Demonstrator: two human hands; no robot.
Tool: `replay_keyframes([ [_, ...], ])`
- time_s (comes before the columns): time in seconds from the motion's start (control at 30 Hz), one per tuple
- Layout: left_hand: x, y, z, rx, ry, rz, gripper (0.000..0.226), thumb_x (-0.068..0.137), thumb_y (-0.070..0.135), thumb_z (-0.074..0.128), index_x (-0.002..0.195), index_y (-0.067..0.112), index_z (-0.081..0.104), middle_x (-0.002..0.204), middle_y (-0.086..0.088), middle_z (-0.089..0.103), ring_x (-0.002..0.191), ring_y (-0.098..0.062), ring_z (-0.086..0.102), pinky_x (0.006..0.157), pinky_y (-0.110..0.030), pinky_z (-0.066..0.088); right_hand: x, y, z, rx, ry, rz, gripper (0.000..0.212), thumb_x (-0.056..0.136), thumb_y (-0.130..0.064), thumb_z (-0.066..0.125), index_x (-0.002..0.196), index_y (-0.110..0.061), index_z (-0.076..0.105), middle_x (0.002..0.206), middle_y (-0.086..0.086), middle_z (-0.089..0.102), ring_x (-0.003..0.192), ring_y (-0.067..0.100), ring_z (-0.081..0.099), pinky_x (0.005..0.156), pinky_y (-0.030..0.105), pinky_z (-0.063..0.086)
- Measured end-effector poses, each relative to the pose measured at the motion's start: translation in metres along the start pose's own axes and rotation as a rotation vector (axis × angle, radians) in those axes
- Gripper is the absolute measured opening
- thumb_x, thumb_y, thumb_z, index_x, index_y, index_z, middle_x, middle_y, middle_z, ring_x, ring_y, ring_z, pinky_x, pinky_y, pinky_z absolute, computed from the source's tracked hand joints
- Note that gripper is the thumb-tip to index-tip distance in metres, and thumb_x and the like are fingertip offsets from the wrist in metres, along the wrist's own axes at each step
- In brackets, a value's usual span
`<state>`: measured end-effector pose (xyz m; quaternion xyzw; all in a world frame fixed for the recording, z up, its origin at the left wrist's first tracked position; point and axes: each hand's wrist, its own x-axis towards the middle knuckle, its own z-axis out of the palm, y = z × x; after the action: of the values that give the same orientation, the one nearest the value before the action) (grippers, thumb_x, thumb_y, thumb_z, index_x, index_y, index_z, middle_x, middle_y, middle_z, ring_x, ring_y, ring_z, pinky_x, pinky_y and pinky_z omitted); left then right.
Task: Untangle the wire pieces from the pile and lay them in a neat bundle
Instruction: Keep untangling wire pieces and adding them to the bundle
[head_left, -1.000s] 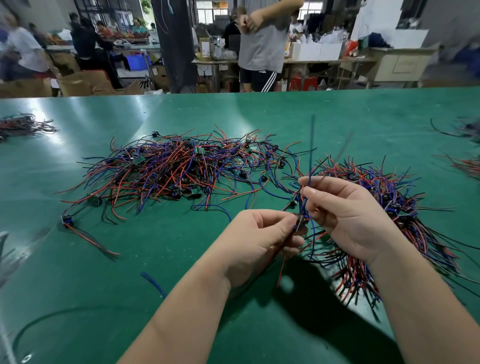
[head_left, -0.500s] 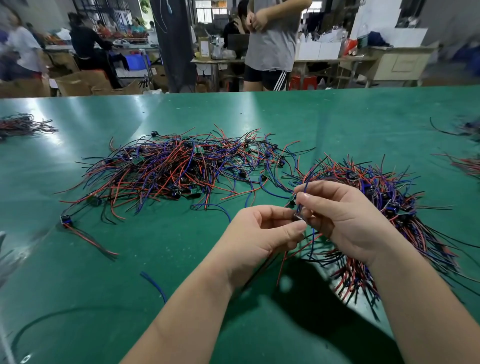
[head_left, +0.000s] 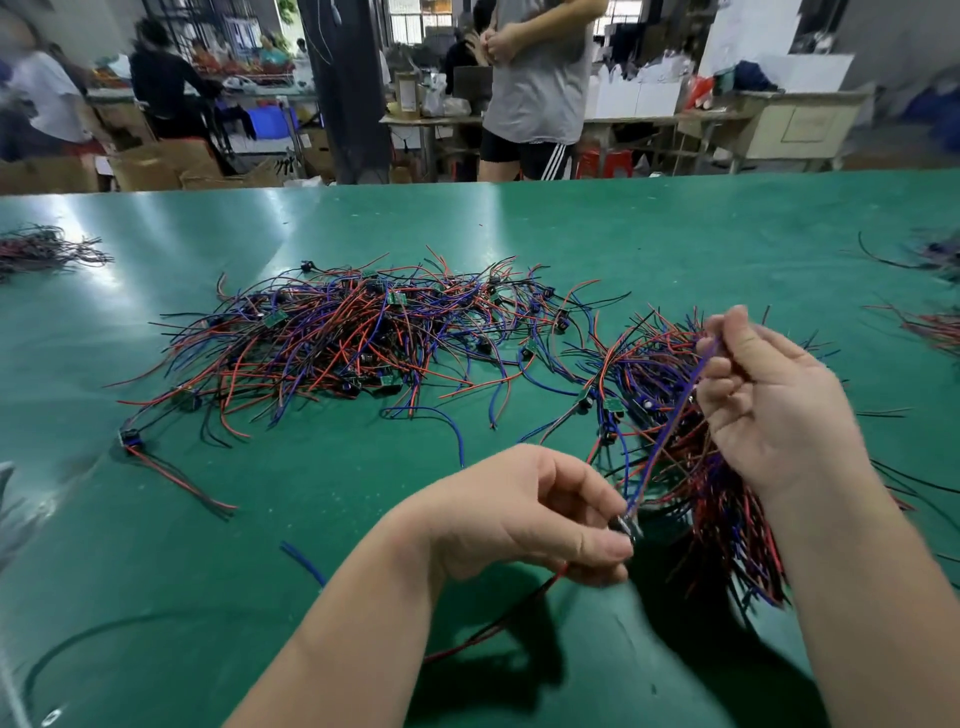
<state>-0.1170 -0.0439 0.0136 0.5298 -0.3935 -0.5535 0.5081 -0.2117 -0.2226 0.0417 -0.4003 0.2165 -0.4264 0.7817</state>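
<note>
Green matting covers the bench (head_left: 519, 223), and across its middle sprawls the pile (head_left: 337, 338): thin red, blue, purple and black wire pieces crossing every way, with small black parts and little green boards caught among them and loose ends sticking out on all sides. Toward the right edge lies the bundle (head_left: 737, 525), denser, its strands running roughly one way from mid-bench down to the near edge, where their ends fan out. One wire piece (head_left: 671, 428), blue-purple, is stretched taut above that bundle between the two hands. The left hand (head_left: 524, 514), nearer the front edge, pinches the piece's lower end, with thumb and forefinger closed narrowly on a small dark part there and the other fingers curled under; a red and black tail (head_left: 493, 626) hangs from this grip and trails over the bench toward the near edge. The right hand (head_left: 769, 400), higher and farther right, holds the upper end between thumb and forefinger, the remaining fingers loosely bent and touching nothing I can make out. A single stray piece (head_left: 156, 457) lies left of the pile, and a short blue offcut (head_left: 304, 564) sits nearer the front edge. Further wire heaps (head_left: 41, 249) lie at the far left and right edges.
</note>
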Motion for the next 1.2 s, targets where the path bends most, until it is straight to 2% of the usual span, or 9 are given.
replay_keyframes([
  [0.17,0.004,0.007,0.003,-0.263,0.026,0.091,0.019,0.069,0.004,0.071,0.075,0.022,0.068,0.08,-0.008,0.073,0.069,-0.019,0.071,0.065,-0.03,0.058,0.003,-0.007,0.0,0.159,-0.031,0.027,0.019,0.1,-0.019,0.042,0.096,-0.014,0.06,0.073,0.004,0.07,0.069,0.016,0.07,0.055,0.019,0.051],
  [0.33,0.008,0.012,-0.005,-0.621,0.218,0.259,0.017,0.074,0.009,0.058,0.084,0.019,0.05,0.093,-0.006,0.075,0.079,-0.018,0.073,0.062,-0.026,0.057,-0.01,0.018,0.008,-0.235,-0.319,0.178,0.015,0.088,0.004,0.052,0.097,-0.006,0.06,0.066,0.007,0.067,0.054,0.011,0.063,0.05,0.017,0.051],
  [0.43,0.01,0.011,-0.004,-0.77,0.249,0.405,0.037,0.065,0.005,0.081,0.084,0.02,0.053,0.103,-0.005,0.073,0.09,-0.02,0.072,0.072,-0.029,0.058,-0.019,0.035,0.012,-0.487,-0.526,0.149,0.025,0.07,0.0,0.067,0.094,-0.002,0.061,0.072,0.013,0.065,0.055,0.012,0.06,0.052,0.019,0.05],
  [0.57,0.012,0.01,-0.004,-0.764,0.339,0.489,0.071,0.037,0.028,0.096,0.1,0.024,0.063,0.101,0.005,0.073,0.084,-0.01,0.07,0.068,-0.02,0.056,-0.025,0.041,0.016,-0.531,-0.635,0.034,0.018,0.068,0.0,0.073,0.081,-0.003,0.059,0.065,0.011,0.064,0.054,0.014,0.057,0.05,0.019,0.046],
  [0.67,0.012,0.008,-0.004,-0.72,0.387,0.536,0.054,0.034,0.033,0.095,0.084,0.03,0.075,0.099,0.007,0.074,0.078,-0.004,0.068,0.062,-0.017,0.053,-0.025,0.036,0.014,-0.48,-0.65,0.011,0.033,0.057,0.004,0.082,0.073,-0.011,0.058,0.063,0.004,0.063,0.054,0.01,0.056,0.053,0.017,0.047],
  [0.77,0.017,0.005,-0.004,-0.691,0.44,0.572,0.046,0.031,0.033,0.096,0.07,0.027,0.073,0.098,0.003,0.074,0.08,-0.007,0.068,0.074,-0.025,0.047,-0.031,0.036,0.015,-0.385,-0.785,0.08,0.031,0.06,0.006,0.073,0.079,-0.012,0.058,0.071,0.004,0.066,0.063,0.012,0.06,0.061,0.019,0.049],
  [0.83,0.02,0.003,-0.004,-0.643,0.452,0.623,0.042,0.034,0.03,0.096,0.069,0.024,0.072,0.099,-0.002,0.074,0.081,-0.011,0.068,0.078,-0.031,0.048,-0.035,0.04,0.02,-0.281,-0.757,0.112,0.038,0.054,0.009,0.079,0.079,-0.01,0.059,0.067,0.003,0.065,0.057,0.012,0.059,0.056,0.019,0.048],
  [1.0,0.027,-0.004,0.002,-0.36,0.544,0.672,0.03,0.053,0.013,0.085,0.077,0.022,0.07,0.085,-0.002,0.07,0.076,-0.012,0.063,0.075,-0.022,0.052,-0.033,0.04,0.024,-0.145,-0.473,0.141,0.008,0.064,-0.013,0.065,0.059,-0.019,0.068,0.059,-0.001,0.062,0.052,0.007,0.057,0.054,0.016,0.048],
  [1.2,0.023,-0.002,-0.003,-0.248,0.481,0.591,0.037,0.076,-0.01,0.059,0.081,0.02,0.078,0.087,0.002,0.075,0.084,-0.006,0.068,0.075,-0.016,0.051,-0.025,0.032,0.02,-0.077,-0.321,0.13,0.011,0.066,-0.012,0.063,0.076,-0.007,0.061,0.053,-0.001,0.06,0.042,0.003,0.054,0.039,0.011,0.042],
])
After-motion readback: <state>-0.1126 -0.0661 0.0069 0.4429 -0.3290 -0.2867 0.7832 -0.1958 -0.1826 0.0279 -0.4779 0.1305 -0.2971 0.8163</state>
